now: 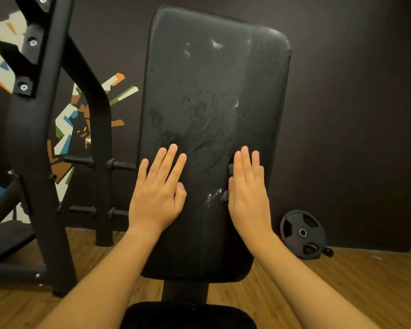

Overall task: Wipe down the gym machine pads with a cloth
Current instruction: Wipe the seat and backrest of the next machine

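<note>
Pressing flat on the upright back pad (214,91), the left hand (157,193) seems to steady it, grip open and empty; the right hand (247,186), grip equally flat, pins a dark cloth (230,167) there for wiping.

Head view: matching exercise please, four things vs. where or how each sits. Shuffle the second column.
Things:
1. left hand
2. right hand
3. weight plate
4. rack frame

Place or state:
a. stands on edge, right of the back pad
b. flat on the back pad, nothing under it
c. presses a dark cloth to the back pad
d. upright, left of the back pad

Pairs: 1-b, 2-c, 3-a, 4-d
</note>
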Demonstrator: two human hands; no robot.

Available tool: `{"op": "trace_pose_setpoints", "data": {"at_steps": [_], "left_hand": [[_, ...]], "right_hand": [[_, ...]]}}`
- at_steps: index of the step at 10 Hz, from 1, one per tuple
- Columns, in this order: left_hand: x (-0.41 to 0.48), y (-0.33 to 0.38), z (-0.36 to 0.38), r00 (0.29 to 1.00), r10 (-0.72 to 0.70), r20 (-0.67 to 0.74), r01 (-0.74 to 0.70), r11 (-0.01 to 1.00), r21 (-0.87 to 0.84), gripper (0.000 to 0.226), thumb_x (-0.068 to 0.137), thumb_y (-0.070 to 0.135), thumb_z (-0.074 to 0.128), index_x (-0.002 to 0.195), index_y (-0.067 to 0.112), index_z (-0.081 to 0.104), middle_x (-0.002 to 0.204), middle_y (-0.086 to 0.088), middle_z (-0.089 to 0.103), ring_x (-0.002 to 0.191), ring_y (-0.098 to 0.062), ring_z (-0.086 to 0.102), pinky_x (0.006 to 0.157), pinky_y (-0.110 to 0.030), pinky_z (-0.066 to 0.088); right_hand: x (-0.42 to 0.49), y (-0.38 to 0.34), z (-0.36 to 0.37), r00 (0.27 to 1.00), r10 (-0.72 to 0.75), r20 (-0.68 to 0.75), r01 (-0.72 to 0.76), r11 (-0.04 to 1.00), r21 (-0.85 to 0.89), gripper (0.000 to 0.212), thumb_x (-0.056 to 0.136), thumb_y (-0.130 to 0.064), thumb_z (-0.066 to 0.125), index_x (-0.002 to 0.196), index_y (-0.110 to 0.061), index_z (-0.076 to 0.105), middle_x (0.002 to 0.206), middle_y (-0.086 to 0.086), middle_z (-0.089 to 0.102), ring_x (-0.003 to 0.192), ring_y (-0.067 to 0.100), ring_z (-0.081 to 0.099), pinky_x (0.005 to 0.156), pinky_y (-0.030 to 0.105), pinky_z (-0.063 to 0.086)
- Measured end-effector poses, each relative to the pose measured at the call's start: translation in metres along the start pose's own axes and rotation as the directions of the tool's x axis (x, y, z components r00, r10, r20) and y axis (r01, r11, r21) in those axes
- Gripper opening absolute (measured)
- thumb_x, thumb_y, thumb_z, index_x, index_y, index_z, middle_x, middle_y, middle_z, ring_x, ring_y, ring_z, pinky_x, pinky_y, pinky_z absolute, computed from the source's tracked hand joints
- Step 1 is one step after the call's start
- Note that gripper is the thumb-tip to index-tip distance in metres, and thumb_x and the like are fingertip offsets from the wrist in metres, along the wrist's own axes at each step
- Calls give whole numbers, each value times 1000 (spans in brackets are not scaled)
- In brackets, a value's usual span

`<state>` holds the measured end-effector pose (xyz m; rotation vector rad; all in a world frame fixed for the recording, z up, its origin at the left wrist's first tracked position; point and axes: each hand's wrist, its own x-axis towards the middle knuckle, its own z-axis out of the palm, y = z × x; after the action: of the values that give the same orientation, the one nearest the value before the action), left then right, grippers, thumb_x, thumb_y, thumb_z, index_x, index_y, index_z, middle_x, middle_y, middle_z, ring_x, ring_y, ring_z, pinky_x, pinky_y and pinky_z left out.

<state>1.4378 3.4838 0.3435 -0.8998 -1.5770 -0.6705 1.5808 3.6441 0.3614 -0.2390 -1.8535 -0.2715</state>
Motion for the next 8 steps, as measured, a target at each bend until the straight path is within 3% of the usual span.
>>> {"op": "trace_pose_setpoints", "data": {"at_steps": [3, 5, 7, 8], "left_hand": [[-1, 0, 0, 1000, -2, -9, 2, 1000, -6, 60, 99, 26, 43, 158, 17, 34, 168, -6, 22, 157, -23, 14, 126, -50, 14], [0, 0, 2, 1000, -6, -2, 6, 1000, 0, 61, 100, 26, 44, 159, 18, 32, 169, -5, 20, 157, -22, 12, 126, -50, 13], [-1, -2, 1, 1000, -8, -9, 8, 1000, 5, 61, 100, 26, 44, 159, 18, 31, 169, -6, 20, 157, -22, 11, 127, -49, 12], [-1, 0, 1, 1000, -3, -8, 3, 1000, -1, 61, 100, 26, 43, 160, 18, 31, 168, -6, 20, 157, -22, 11, 127, -49, 12]], "right_hand": [[1, 1, 2, 999, 22, 38, -20, 999, -34, 62, 108, -9, 44, 161, -7, 12, 170, 12, 11, 157, 24, -8, 125, 45, 9], [-46, -11, 10, 1000, 16, 20, -15, 998, -67, 73, 104, -5, 52, 160, -9, 5, 169, 13, 14, 158, 31, 1, 125, 48, 15], [-23, -6, 6, 998, 50, 34, -49, 998, -49, 67, 106, -6, 49, 160, -7, 10, 169, 14, 13, 157, 29, -2, 124, 47, 13], [-47, -11, 10, 998, 53, 36, -53, 998, -21, 71, 106, -6, 48, 160, -11, 3, 170, 10, 8, 158, 25, -9, 125, 46, 10]]}}
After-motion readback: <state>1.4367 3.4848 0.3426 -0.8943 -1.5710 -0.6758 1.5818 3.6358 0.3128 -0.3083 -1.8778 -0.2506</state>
